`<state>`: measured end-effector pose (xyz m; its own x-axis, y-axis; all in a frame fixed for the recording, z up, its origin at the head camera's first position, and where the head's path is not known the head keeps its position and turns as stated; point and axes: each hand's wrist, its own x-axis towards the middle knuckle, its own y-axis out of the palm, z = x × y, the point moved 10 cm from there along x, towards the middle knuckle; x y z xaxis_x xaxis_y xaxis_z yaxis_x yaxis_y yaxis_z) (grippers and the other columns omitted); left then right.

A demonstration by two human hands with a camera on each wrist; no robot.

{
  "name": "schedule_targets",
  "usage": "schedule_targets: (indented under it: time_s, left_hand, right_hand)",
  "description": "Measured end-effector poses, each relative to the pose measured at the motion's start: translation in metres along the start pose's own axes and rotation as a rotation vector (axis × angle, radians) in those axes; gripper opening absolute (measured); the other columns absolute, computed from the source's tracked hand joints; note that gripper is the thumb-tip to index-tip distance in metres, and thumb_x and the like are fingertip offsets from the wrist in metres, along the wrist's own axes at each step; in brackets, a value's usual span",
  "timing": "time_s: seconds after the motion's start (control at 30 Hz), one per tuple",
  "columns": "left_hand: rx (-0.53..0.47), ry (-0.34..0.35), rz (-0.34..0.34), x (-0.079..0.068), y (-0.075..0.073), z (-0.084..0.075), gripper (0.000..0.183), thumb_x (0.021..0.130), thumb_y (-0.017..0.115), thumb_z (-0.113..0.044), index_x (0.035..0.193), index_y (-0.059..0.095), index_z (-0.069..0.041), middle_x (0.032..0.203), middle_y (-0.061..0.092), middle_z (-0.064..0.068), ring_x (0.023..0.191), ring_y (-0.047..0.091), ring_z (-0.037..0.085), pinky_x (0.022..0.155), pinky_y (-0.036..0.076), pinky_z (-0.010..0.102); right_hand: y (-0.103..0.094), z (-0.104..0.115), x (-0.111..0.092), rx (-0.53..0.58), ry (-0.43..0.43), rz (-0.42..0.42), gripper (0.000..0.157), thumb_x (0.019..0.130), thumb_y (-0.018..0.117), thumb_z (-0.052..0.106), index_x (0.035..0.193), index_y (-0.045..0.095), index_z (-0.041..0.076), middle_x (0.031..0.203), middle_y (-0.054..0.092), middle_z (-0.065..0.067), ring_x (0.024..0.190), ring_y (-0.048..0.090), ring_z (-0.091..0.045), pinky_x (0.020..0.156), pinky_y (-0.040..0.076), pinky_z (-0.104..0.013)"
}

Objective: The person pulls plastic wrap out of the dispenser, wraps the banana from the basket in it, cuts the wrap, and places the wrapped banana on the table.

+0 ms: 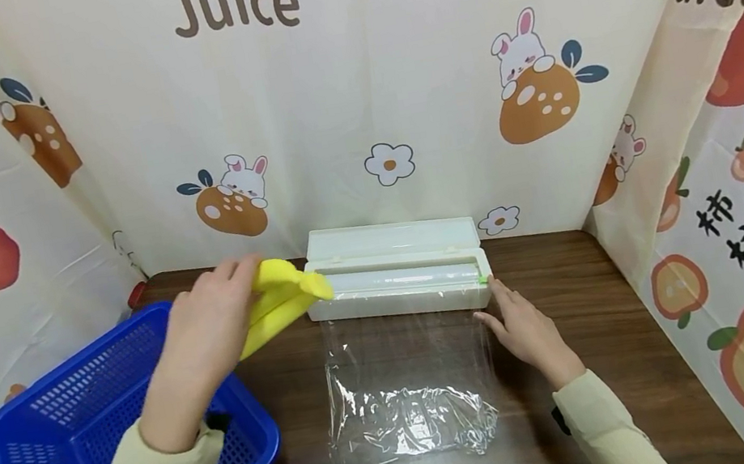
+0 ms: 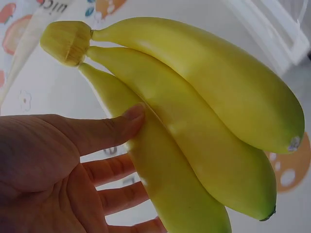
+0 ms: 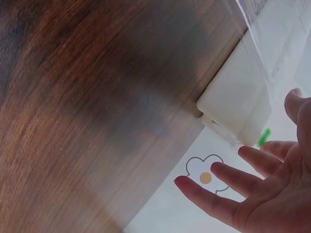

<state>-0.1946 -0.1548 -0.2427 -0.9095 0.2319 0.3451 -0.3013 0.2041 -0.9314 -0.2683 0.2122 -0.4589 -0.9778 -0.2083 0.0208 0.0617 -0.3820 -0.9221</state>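
Observation:
In the head view my left hand (image 1: 206, 321) holds a bunch of yellow bananas (image 1: 277, 326) in the air, between the blue basket and a white cling film box. The left wrist view shows the bunch (image 2: 194, 87) whole, three bananas joined at one stem, with my thumb pressing on the lowest one. My right hand (image 1: 529, 329) is by the right end of the cling film box (image 1: 399, 305), fingers spread and nothing in its grasp. From the box a sheet of clear cling film (image 1: 405, 382) lies drawn out across the table, its front edge crumpled.
A blue plastic basket (image 1: 259, 440) stands at the left, partly behind my left arm. The box's lid (image 1: 391, 238) is raised at the back, and a small green piece (image 1: 483, 280) sits at its right end. Printed curtains surround the brown wooden table (image 1: 621, 354).

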Motion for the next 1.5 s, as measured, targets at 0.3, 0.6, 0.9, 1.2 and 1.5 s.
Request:
schedule_targets:
  time_s: [0.3,0.6,0.9,1.2,1.5]
  left_hand:
    - [0.023,0.066,0.069,0.012,0.044,-0.048,0.031,0.098,0.071,-0.003,0.128,0.062,-0.005,0.112,0.070,0.019,0.091,0.066,0.038,0.066,0.056,0.051]
    - [0.016,0.126,0.203,0.016,0.097,-0.091,0.034,0.090,0.073,0.002,0.121,0.062,-0.008,0.100,0.065,0.012,0.085,0.064,0.034,0.070,0.056,0.051]
    - [-0.030,0.148,0.362,0.009,0.151,-0.122,0.031,0.097,0.070,-0.002,0.126,0.065,-0.011,0.119,0.070,0.012,0.106,0.069,0.035,0.086,0.058,0.058]
    - [-0.054,0.140,0.507,0.006,0.203,-0.134,0.026,0.101,0.063,-0.002,0.124,0.070,-0.012,0.115,0.070,0.009,0.100,0.067,0.032,0.087,0.058,0.056]
    - [-0.167,0.155,0.622,0.003,0.241,-0.136,0.016,0.099,0.065,-0.002,0.106,0.073,-0.014,0.105,0.072,0.006,0.096,0.070,0.028,0.085,0.059,0.058]
  right_hand:
    - [-0.001,0.000,0.000,0.000,0.003,0.015,0.075,0.110,0.055,0.037,0.166,0.022,-0.001,0.168,0.030,-0.027,0.147,0.039,-0.055,0.108,0.042,-0.073]
    - [-0.001,-0.001,0.000,0.001,0.004,0.016,0.075,0.110,0.056,0.036,0.166,0.022,-0.001,0.168,0.030,-0.027,0.147,0.039,-0.056,0.109,0.041,-0.073]
    - [-0.003,0.001,-0.001,0.000,0.011,0.012,0.075,0.110,0.057,0.036,0.166,0.024,-0.001,0.168,0.031,-0.027,0.146,0.040,-0.056,0.108,0.042,-0.073]
    - [-0.001,0.000,0.000,-0.008,0.009,0.003,0.075,0.110,0.057,0.036,0.166,0.025,-0.002,0.166,0.034,-0.028,0.145,0.041,-0.055,0.109,0.042,-0.071]
    - [-0.001,0.000,0.000,-0.019,0.012,0.012,0.075,0.110,0.057,0.036,0.166,0.022,-0.002,0.167,0.031,-0.028,0.146,0.041,-0.055,0.110,0.042,-0.070]
